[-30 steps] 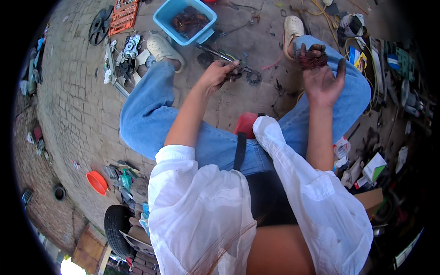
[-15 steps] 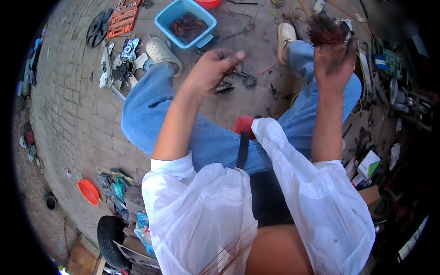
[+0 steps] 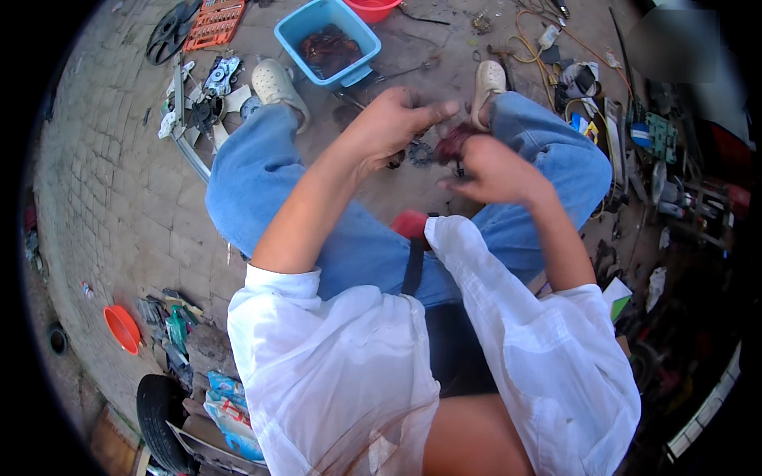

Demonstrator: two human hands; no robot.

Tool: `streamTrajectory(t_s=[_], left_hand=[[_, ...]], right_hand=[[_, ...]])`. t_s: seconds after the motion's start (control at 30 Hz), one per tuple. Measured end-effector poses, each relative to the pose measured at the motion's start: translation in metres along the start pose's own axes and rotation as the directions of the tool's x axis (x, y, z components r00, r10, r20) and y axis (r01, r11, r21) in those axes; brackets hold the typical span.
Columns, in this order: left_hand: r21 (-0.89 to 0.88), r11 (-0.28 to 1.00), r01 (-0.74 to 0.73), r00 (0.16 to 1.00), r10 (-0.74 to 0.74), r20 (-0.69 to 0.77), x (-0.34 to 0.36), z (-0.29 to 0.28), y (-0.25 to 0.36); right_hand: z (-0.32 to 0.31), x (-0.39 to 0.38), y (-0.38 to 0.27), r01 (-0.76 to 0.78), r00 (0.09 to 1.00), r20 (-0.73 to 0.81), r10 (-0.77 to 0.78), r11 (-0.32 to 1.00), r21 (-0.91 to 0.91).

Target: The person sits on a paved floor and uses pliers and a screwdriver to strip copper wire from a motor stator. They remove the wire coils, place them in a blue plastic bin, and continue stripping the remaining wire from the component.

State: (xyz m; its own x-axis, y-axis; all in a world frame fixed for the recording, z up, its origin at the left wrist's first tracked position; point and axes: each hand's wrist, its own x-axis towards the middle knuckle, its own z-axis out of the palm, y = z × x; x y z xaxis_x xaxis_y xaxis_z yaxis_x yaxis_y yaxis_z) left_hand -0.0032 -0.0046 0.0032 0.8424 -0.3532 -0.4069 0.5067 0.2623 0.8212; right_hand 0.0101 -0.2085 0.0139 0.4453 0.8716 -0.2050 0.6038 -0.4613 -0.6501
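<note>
My left hand [image 3: 393,127] is raised over the ground between my knees, thumb stretched forward, fingers curled round something mostly hidden. Dark metal shows beneath it, near a gear-like part [image 3: 420,154] on the ground. My right hand [image 3: 498,170] is turned inward, blurred, holding a dark red wire bundle [image 3: 454,143] close to my left hand; I cannot tell whether they touch. Beyond them a blue plastic tub [image 3: 286,36] holds brownish pieces, and a metal tool [image 3: 348,99] lies partly hidden near it. A red object [image 3: 409,224] rests at my lap.
Metal and plastic parts [image 3: 222,73] lie by my left foot, with an orange tool case [image 3: 218,22] and red basin [image 3: 371,6] farther off. Cords [image 3: 540,67] and clutter lie to the right. An orange basin [image 3: 123,327] and tyre [image 3: 155,420] are at lower left.
My right hand has swung from the outer right down and inward with the wire bundle. My left hand has shifted slightly forward, its thumb now extended.
</note>
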Motion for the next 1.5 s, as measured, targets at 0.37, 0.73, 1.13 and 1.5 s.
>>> streamTrajectory(t_s=[0.37, 0.73, 1.13, 1.5], left_hand=[[0.083, 0.988, 0.133, 0.986, -0.140, 0.085, 0.019, -0.027, -0.030], [0.221, 0.975, 0.016, 0.972, -0.067, 0.224, 0.066, -0.087, -0.101], [0.794, 0.594, 0.127, 0.939, 0.187, -0.289, 0.085, -0.052, -0.348], [0.891, 0.370, 0.264, 0.954, 0.038, -0.298, 0.078, -0.088, -0.324]], right_hand=[[0.045, -0.013, 0.002, -0.184, 0.980, 0.093, 0.173, 0.640, 0.746], [0.035, 0.014, 0.040, 0.490, 0.871, -0.481, 0.096, -0.119, 0.863], [0.024, -0.004, 0.088, 0.697, 0.706, -0.502, 0.501, -0.361, 0.619], [0.032, 0.017, 0.117, 0.633, 0.262, -0.413, 0.872, 0.168, 0.755]])
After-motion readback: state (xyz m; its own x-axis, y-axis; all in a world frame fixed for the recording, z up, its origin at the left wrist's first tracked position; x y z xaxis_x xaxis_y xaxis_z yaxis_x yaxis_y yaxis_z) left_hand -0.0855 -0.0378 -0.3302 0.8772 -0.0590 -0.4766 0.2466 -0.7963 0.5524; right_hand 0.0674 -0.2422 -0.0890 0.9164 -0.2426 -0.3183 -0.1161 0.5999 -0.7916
